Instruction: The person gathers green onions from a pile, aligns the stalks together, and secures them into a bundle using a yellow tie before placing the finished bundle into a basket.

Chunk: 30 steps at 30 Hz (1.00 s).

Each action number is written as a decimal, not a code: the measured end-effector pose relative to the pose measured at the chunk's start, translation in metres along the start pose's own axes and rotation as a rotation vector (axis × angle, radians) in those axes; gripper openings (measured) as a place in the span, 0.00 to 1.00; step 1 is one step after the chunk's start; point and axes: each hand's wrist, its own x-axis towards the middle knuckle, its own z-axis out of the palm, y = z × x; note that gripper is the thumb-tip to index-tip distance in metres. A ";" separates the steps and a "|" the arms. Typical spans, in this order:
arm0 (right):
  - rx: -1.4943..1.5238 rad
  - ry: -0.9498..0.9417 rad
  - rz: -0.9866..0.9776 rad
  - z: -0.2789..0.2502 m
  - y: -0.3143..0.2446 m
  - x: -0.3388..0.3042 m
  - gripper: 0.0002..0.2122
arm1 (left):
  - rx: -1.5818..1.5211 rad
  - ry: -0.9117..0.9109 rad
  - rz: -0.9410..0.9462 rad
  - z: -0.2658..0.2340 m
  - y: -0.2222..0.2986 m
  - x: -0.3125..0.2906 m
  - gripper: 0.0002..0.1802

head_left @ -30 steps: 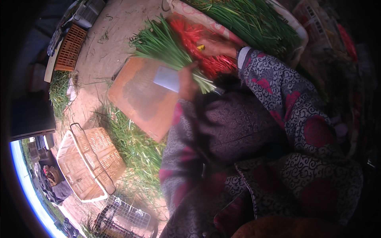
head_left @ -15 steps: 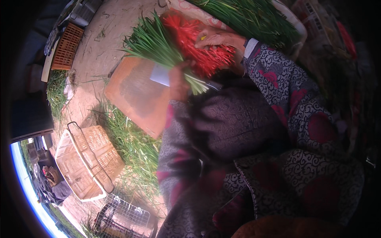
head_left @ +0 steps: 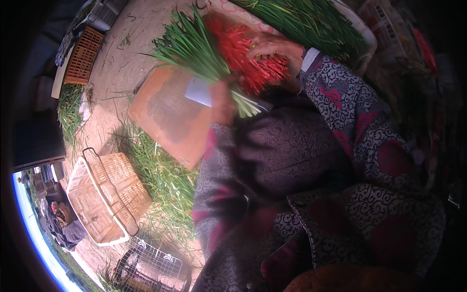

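Note:
My left hand (head_left: pixel 223 100) is closed round a bunch of chives (head_left: pixel 194 51), its long green leaves fanning away from me and its pale cut ends pointing back toward my lap. To the right, my right hand (head_left: pixel 277 47) is curled at the edge of a heap of thin red strips (head_left: pixel 236 44). A small yellow spot shows at its fingers. Whether a strip is between these fingers I cannot make out. Left of the bunch lies a brown board (head_left: pixel 165 109) with a dark worn patch and a pale flat piece (head_left: pixel 198 91) on it, partly hidden by my left hand.
More chives (head_left: pixel 306 29) lie on a pale sack at the far right. Loose green leaves (head_left: pixel 160 170) cover ground by the board. An off-white plastic basket (head_left: pixel 109 194) with a wire handle, a wire rack (head_left: pixel 155 260) and an orange crate (head_left: pixel 84 56) stand at the left.
My right hand has shifted slightly to the right over the red strips. The chives in my left hand have moved a little to the right too.

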 end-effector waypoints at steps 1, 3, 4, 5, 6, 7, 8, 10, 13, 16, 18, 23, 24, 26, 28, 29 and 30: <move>-0.015 0.018 0.045 -0.004 0.009 0.006 0.17 | 0.015 -0.006 0.004 0.005 -0.001 -0.001 0.09; 0.061 0.025 0.070 0.005 0.002 0.015 0.17 | 0.045 0.014 0.031 0.001 0.004 -0.003 0.09; 0.146 0.027 0.061 0.010 -0.001 0.015 0.17 | 0.023 0.033 0.066 0.001 0.004 -0.003 0.09; 0.201 0.018 0.068 0.013 -0.008 0.018 0.16 | -0.002 0.050 0.102 0.003 0.004 -0.002 0.09; 0.260 0.012 0.083 0.016 -0.012 0.019 0.16 | -0.025 0.067 0.127 0.006 0.000 -0.001 0.09; 0.292 -0.008 0.112 0.023 -0.017 0.027 0.16 | -0.013 0.068 0.112 0.006 0.003 0.000 0.10; 0.311 0.008 0.180 0.019 -0.014 0.015 0.16 | 0.007 0.026 0.123 0.018 -0.003 0.001 0.11; 0.283 -0.020 -0.061 0.025 0.005 0.017 0.15 | 0.071 -0.006 0.184 0.020 -0.008 0.005 0.12; 0.323 -0.002 0.034 0.040 0.016 0.036 0.12 | 0.201 0.058 0.241 0.015 -0.008 0.009 0.12; 0.315 -0.038 0.238 0.043 -0.015 0.038 0.11 | 0.225 0.129 0.232 0.004 0.002 0.009 0.09; 0.351 -0.017 0.340 0.044 -0.016 0.040 0.12 | 0.289 0.164 0.216 0.003 0.004 0.012 0.07; 0.369 0.095 0.198 0.045 -0.016 0.036 0.15 | 0.307 0.168 0.237 0.013 0.018 -0.012 0.08; 0.356 0.084 0.196 0.045 -0.017 0.035 0.15 | 0.374 0.200 0.268 0.008 0.020 -0.011 0.09; 0.333 0.071 0.192 0.042 -0.022 0.033 0.15 | 0.483 0.176 0.224 -0.001 0.027 -0.017 0.10; 0.179 -0.041 0.138 0.030 -0.020 0.023 0.17 | 0.654 0.102 0.171 -0.015 0.036 -0.023 0.11; 0.113 -0.089 0.120 0.018 -0.012 0.023 0.19 | 0.594 0.092 0.162 -0.013 0.040 -0.028 0.12; 0.043 -0.158 0.090 0.010 -0.016 0.024 0.23 | 0.525 0.105 0.162 -0.015 0.045 -0.031 0.12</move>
